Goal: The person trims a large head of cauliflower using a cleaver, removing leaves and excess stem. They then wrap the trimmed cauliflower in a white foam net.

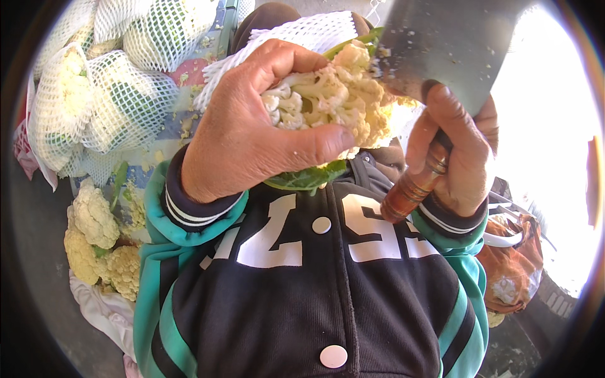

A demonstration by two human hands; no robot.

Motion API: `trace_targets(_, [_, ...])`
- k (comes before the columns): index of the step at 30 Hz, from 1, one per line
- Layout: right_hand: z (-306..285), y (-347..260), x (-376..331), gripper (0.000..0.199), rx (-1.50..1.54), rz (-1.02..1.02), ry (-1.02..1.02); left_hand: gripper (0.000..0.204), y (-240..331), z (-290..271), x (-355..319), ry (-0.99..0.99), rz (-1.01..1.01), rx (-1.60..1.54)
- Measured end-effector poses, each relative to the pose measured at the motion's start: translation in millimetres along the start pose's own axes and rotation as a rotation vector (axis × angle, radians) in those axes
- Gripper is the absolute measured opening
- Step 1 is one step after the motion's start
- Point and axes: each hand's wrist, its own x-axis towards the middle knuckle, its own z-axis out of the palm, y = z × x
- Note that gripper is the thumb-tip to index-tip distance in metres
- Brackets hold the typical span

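My left hand (246,120) is closed round a cauliflower (343,97), fingers over its far side and thumb along its near side. The head is pale yellow, with cut white stems toward my palm and green leaf (309,178) under it. In my right hand (463,148) is a cleaver with a broad grey blade (447,53) and a brown wooden handle (413,189). My thumb lies against the base of the blade. The blade's left edge is at the right side of the cauliflower; whether it touches cannot be told. Small white crumbs stick to the steel.
A white foam net (309,34) lies over my lap beyond the cauliflower. Several cauliflowers in foam nets (129,97) are piled at the far left, with crumbs around them. Loose cauliflowers (94,217) lie nearer on the left. An orange-brown bag (513,268) stands at the right.
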Motion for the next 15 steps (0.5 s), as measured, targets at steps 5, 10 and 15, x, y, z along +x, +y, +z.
trace_targets(5, [-14.9,6.6,-4.0,0.015,-0.030,-0.066,-0.043,0.064,-0.5,-3.5,4.4,0.021,-0.045,-0.026])
trace_targets(10, [-20.0,4.8,-9.0,0.015,0.020,0.001,-0.032,0.063,0.8,-3.2,3.9,0.019,-0.030,0.029])
trace_targets(15, [-20.1,2.1,-9.8,0.015,0.049,0.040,-0.022,0.064,0.2,-4.2,4.0,0.003,0.002,0.069])
